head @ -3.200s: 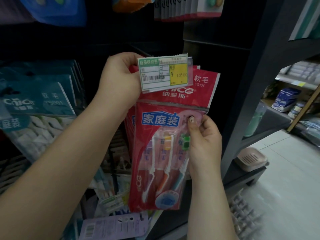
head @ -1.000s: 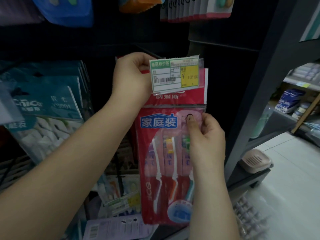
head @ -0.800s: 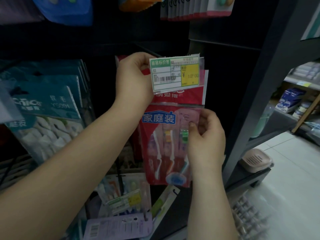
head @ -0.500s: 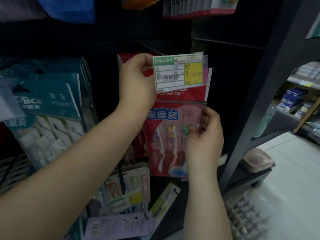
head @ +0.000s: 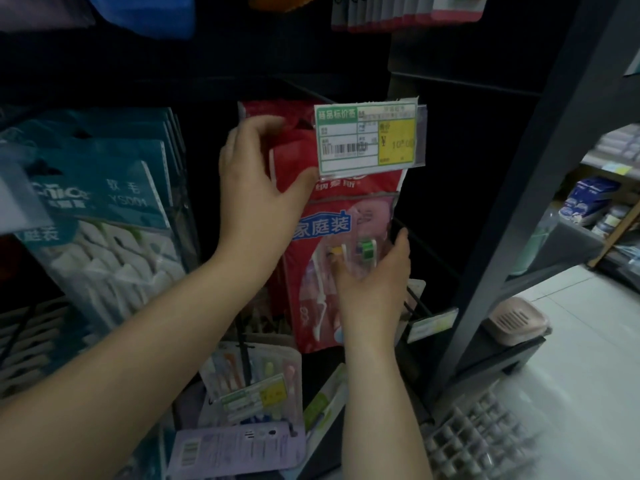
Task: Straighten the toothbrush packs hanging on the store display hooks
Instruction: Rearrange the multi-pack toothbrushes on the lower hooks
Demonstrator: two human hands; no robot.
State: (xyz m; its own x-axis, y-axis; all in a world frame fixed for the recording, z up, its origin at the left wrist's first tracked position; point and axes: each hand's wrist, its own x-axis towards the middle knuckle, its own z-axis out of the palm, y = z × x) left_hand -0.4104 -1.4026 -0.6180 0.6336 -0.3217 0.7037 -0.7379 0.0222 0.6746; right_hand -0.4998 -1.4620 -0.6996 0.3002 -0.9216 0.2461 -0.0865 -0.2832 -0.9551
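Observation:
Red toothbrush packs (head: 346, 202) hang in a stack on a hook at the middle of the dark display, and the front one shows three brushes. A green and yellow price tag (head: 369, 138) sticks out in front of their headers. My left hand (head: 256, 188) grips the left side of the stack's top, fingers behind and thumb on the front. My right hand (head: 374, 275) holds the front pack lower down at its right edge, thumb across the front.
Teal toothbrush packs (head: 104, 188) hang to the left. Smaller brush packs (head: 252, 375) and a purple card (head: 239, 448) hang below. A dark shelf post (head: 519, 202) stands at the right, with a pink soap dish (head: 512, 320) and a grey grid tray (head: 478, 441) near the floor.
The front red pack went from held out towards me back against the stack. My left hand left the price tag for the packs' top left. My right hand slid lower.

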